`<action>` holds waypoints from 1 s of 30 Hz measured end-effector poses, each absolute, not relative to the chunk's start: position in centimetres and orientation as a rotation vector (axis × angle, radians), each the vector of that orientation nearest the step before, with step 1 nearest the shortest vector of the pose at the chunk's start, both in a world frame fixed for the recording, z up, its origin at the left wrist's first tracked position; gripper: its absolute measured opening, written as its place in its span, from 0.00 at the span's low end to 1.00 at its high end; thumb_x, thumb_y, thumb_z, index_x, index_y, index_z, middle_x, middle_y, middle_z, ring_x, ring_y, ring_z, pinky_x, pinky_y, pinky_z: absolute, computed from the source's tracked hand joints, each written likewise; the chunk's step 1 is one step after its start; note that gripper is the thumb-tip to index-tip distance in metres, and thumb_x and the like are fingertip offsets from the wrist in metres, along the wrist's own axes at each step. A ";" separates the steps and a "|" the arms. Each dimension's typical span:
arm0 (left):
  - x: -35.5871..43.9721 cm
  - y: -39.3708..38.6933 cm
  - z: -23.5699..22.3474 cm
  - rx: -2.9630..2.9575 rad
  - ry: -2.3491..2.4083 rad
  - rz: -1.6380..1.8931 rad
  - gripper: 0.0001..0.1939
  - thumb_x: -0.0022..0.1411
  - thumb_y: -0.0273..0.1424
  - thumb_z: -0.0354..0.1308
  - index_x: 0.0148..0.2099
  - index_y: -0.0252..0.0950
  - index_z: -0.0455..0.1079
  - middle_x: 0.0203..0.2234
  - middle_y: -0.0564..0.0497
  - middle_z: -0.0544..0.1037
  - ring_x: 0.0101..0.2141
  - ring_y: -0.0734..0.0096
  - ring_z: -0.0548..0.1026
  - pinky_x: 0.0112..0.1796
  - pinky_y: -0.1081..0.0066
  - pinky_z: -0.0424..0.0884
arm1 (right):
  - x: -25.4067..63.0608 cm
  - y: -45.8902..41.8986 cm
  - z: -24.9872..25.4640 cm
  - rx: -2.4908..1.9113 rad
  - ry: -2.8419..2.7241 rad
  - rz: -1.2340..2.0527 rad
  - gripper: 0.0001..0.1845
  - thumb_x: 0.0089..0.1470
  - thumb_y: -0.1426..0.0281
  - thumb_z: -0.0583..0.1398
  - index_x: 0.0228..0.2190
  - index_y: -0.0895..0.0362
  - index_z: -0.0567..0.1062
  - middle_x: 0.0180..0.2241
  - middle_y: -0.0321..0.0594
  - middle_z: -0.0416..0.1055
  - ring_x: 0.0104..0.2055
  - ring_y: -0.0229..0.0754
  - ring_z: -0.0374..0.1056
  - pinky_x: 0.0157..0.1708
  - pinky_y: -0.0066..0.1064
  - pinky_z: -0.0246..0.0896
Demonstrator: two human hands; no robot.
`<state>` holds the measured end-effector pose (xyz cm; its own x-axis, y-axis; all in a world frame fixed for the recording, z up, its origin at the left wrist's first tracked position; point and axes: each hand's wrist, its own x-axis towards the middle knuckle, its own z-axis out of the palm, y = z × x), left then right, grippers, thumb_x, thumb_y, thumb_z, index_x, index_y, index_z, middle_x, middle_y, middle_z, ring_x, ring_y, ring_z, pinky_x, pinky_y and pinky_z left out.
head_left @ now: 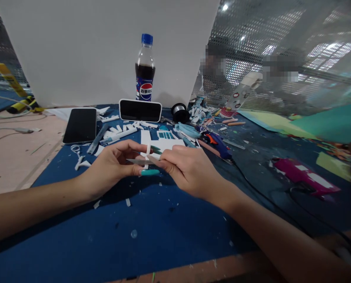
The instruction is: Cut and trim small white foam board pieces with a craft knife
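Near the middle of the blue mat, my left hand (109, 165), with long teal nails, pinches a small upright white strip (148, 150) between thumb and fingers. My right hand (190, 169) is closed on a thin grey blade (137, 161) that points left and crosses the white strip. Its handle, if it has one, is hidden in my fingers. Behind my fingers lie white sheet pieces (175, 144) and a small blue grid-patterned piece (165, 135).
A cola bottle (145, 74) stands behind a white-framed phone (140, 111). A black tablet (80, 125), small scissors (75, 149), white scraps, a wire spool (180, 113), a blue glue gun (219, 144) and a magenta corded device (306, 176) lie around. Blurred people are beyond the mesh.
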<state>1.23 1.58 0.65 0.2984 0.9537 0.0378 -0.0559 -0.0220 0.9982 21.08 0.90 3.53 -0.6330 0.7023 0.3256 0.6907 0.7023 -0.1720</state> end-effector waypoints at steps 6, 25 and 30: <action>1.3 1.5 0.8 1.303 0.942 1.015 0.17 0.40 0.19 0.66 0.35 0.35 0.71 0.29 0.54 0.78 0.31 0.73 0.76 0.30 0.78 0.73 | 21.1 0.9 3.4 -1.076 -2.537 0.046 0.16 0.58 0.67 0.49 0.24 0.61 0.69 0.19 0.36 0.58 0.23 0.35 0.53 0.24 0.27 0.40; 1.5 1.4 0.8 1.283 0.925 1.003 0.16 0.40 0.20 0.66 0.34 0.35 0.71 0.26 0.55 0.78 0.28 0.73 0.76 0.29 0.77 0.73 | 20.9 1.0 3.1 -1.062 -2.531 0.061 0.17 0.59 0.67 0.49 0.23 0.60 0.68 0.19 0.36 0.59 0.22 0.34 0.54 0.24 0.27 0.41; 1.3 1.4 0.6 1.292 0.918 1.023 0.16 0.40 0.20 0.66 0.36 0.36 0.72 0.28 0.55 0.78 0.29 0.73 0.76 0.29 0.78 0.73 | 21.1 1.0 3.4 -1.060 -2.544 0.051 0.16 0.59 0.66 0.49 0.24 0.60 0.69 0.20 0.37 0.61 0.24 0.35 0.55 0.25 0.27 0.43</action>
